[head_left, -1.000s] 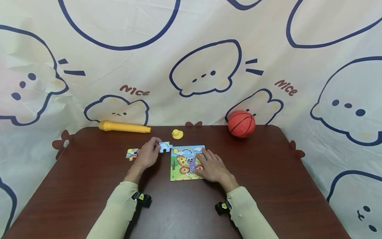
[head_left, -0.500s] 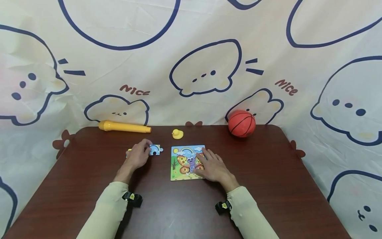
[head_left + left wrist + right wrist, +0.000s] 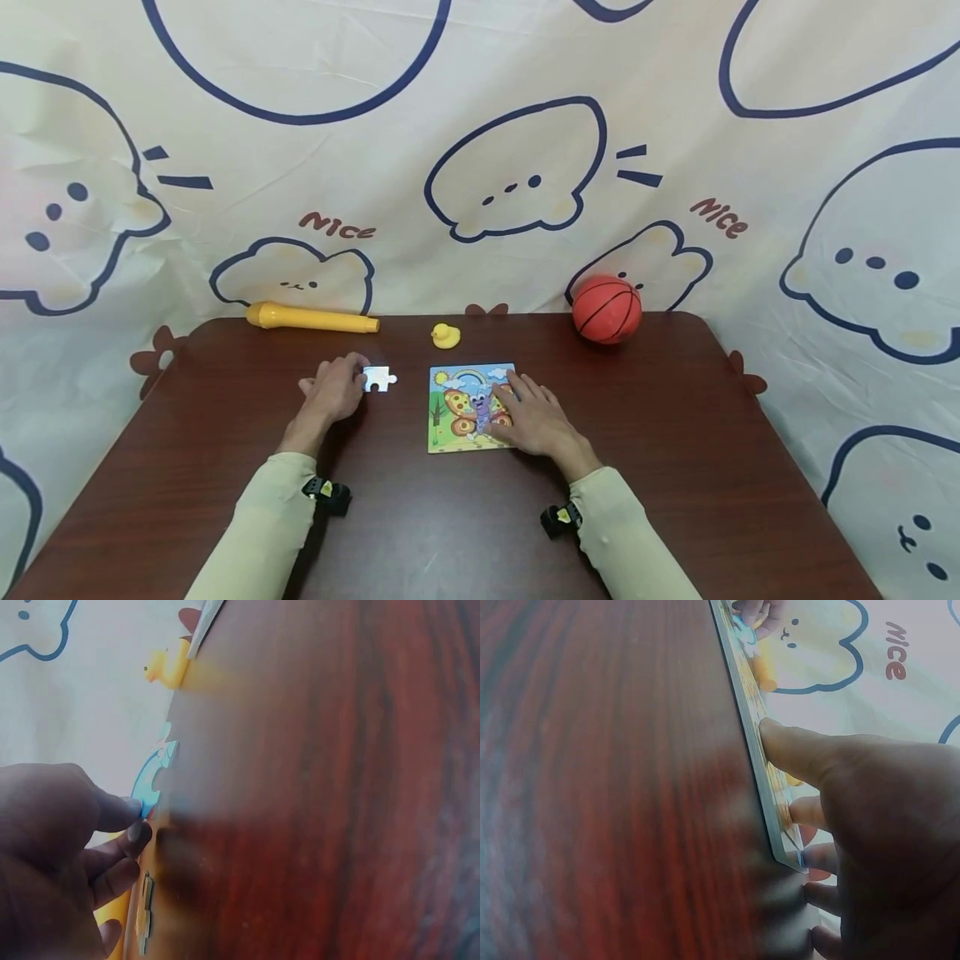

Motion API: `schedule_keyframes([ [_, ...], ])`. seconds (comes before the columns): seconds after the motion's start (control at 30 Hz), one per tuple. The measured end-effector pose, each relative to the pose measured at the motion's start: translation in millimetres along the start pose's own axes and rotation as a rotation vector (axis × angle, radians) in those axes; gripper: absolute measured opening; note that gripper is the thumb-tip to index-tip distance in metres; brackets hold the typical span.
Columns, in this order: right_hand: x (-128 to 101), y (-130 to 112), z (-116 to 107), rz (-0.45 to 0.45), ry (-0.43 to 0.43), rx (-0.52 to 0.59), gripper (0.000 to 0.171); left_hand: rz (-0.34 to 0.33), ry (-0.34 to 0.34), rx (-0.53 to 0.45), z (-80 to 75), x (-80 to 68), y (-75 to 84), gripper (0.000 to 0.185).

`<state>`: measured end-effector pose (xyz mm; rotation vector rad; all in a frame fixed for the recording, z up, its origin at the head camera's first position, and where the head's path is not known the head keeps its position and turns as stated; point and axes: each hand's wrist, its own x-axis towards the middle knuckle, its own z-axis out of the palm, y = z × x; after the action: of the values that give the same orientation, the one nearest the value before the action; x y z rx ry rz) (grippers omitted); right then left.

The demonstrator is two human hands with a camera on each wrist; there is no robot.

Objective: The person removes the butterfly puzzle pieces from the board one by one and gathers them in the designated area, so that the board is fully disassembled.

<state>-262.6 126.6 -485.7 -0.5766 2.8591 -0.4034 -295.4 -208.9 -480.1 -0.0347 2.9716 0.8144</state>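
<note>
My left hand [image 3: 335, 393] pinches a loose puzzle piece [image 3: 378, 379] by its left edge, thumb and fingertips [image 3: 137, 832] curled onto it, and the piece lies flat on the dark brown table [image 3: 675, 433], a little to the left of the puzzle board [image 3: 450, 407] and apart from it. My right hand [image 3: 531, 417] lies flat on the right part of the board, fingers straight and spread over the butterfly picture, gripping nothing; the right wrist view shows my thumb pressed against the board's edge. The board sits near the middle of the table. Another small piece [image 3: 144, 911] lies on the table under my left hand. Along the far edge of the table, from left to right, stand a yellow flashlight [image 3: 311, 318], a small yellow duck [image 3: 446, 336] and an orange ball [image 3: 607, 310].
</note>
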Motion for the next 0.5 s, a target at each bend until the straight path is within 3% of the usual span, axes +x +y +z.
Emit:
schedule_keyframes([
  [0.27,1.4,0.1,1.4,0.003,-0.001,-0.005,0.075,-0.024,-0.01,0.04,-1.2,-0.7,0.0,0.03],
  [0.5,1.4,-0.6,0.9,0.004,0.002,0.004,0.075,0.019,0.078,0.018,3.2,-3.0,5.4,0.029],
])
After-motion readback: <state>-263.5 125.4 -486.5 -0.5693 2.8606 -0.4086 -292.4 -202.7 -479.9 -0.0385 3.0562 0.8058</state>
